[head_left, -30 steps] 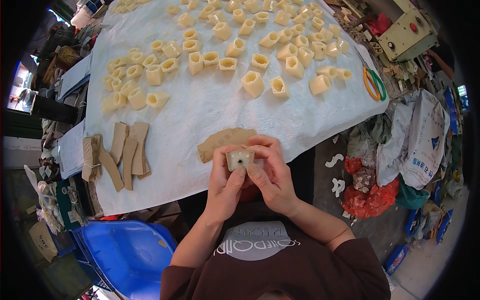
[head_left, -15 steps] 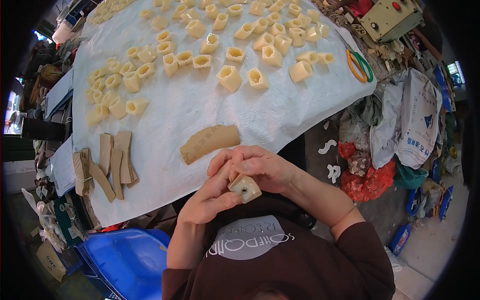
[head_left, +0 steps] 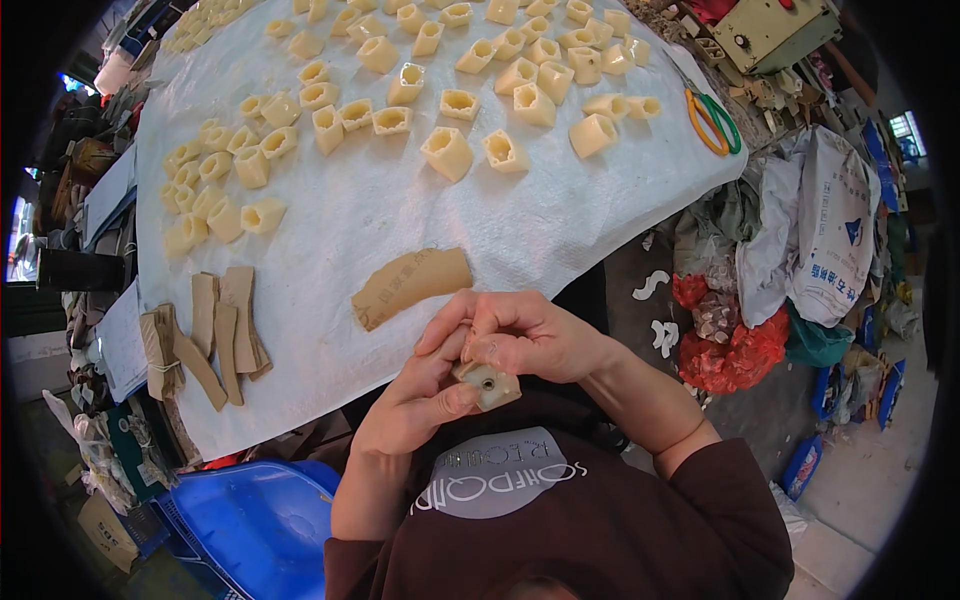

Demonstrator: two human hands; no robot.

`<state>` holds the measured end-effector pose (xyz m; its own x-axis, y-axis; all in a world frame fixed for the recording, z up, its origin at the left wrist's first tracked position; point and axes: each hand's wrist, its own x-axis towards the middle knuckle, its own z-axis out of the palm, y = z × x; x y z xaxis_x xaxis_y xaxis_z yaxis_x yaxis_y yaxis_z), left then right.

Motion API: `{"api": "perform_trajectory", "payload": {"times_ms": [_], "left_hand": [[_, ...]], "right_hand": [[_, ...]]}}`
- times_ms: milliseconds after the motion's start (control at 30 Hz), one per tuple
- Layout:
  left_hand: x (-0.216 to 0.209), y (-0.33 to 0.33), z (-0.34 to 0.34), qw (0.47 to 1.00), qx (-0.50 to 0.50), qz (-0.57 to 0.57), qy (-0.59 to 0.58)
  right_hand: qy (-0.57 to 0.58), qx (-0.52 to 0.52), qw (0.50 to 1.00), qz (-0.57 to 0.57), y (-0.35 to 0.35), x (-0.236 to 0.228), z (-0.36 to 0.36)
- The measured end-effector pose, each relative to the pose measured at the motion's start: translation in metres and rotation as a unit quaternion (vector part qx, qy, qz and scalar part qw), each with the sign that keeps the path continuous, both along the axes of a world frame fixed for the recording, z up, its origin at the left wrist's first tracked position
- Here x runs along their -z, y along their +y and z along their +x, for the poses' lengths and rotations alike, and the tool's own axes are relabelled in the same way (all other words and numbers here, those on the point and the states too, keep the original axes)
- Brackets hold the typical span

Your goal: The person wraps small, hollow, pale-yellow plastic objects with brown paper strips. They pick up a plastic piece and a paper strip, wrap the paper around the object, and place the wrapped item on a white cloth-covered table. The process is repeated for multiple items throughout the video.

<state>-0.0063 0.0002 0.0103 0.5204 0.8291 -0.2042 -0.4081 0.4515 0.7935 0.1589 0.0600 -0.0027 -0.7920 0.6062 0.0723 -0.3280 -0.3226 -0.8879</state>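
Note:
Close to my chest, a cream hollow block [head_left: 498,391] with a small round hole in its near face is held between both hands. My left hand [head_left: 412,402] wraps round its left side, the thumb lying along the near face. My right hand [head_left: 545,338] is closed, its thumb and fingers pressing together at the block's top edge. My fingers hide the far side of the block. Just beyond them, a curved piece of brown cardboard [head_left: 412,287] lies on the white sheet [head_left: 310,260]. Several similar cream blocks [head_left: 447,153] stand or lie farther off, their open ends showing.
Brown cardboard strips [head_left: 237,310] lie at the sheet's left, one bundle tied. Scissors with orange and green handles [head_left: 712,125] rest at the right edge. A blue basin [head_left: 245,520] stands below left. Plastic sacks [head_left: 835,230] and red bags [head_left: 735,355] crowd the right.
My right thumb and fingers have shifted down over the block's top edge, covering a brownish edge seen there before. The view has moved slightly; the things on the sheet stay put.

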Motion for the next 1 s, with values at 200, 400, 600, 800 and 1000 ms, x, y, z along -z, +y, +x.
{"api": "perform_trajectory", "payload": {"times_ms": [200, 400, 600, 800, 1000], "left_hand": [[0.010, -0.001, -0.001, 0.998, -0.033, -0.051, -0.031], [0.006, 0.004, 0.000, 0.998, -0.063, -0.006, 0.005], [0.002, 0.002, 0.005, 0.997, -0.067, 0.006, 0.046], [-0.001, 0.006, 0.007, 0.994, -0.092, 0.016, 0.053], [-0.002, 0.006, 0.007, 0.993, -0.104, 0.034, 0.045]], "right_hand": [[-0.074, 0.078, 0.994, 0.035, -0.010, -0.007, -0.002], [0.064, 0.043, 0.983, -0.167, -0.016, 0.001, -0.005], [0.030, 0.125, 0.992, 0.013, -0.025, 0.007, -0.008], [0.016, 0.121, 0.992, -0.032, -0.021, 0.005, -0.008], [0.082, 0.091, 0.989, -0.083, -0.020, 0.003, -0.010]]}}
